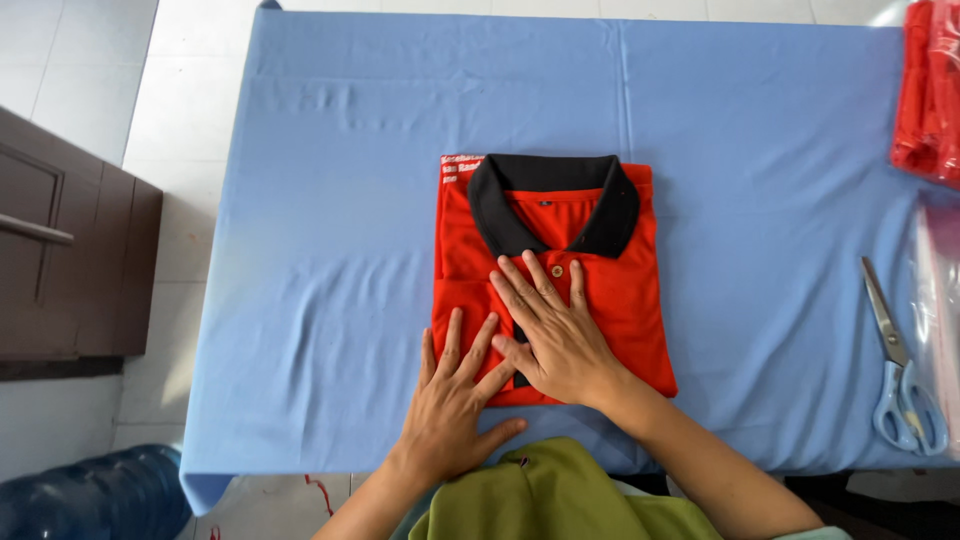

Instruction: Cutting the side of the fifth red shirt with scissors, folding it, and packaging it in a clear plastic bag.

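Head view looks straight down on a table draped in a light blue cloth [330, 250], with a folded red polo shirt [470, 260] lying at its centre, black collar [490, 205] toward 12 o'clock. Both hands lie flat and open on the lower front of the shirt, fingers spread, gripping nothing: the left hand [452, 400] presses the hem area at 7 o'clock of the shirt, the right hand [555, 335] lies just beside it over the button placket, its thumb touching the left hand's fingers. A small red label with white print [460, 168] peeks from under the shirt at its 11 o'clock corner. At 4 o'clock of the table lie blue-handled scissors [900, 375], just beside a clear plastic bag [940, 290]. At 1 o'clock, at the table's edge, sits a stack of red garments in glossy clear wrapping [930, 90]. Green fabric [560, 495] shows at 6 o'clock
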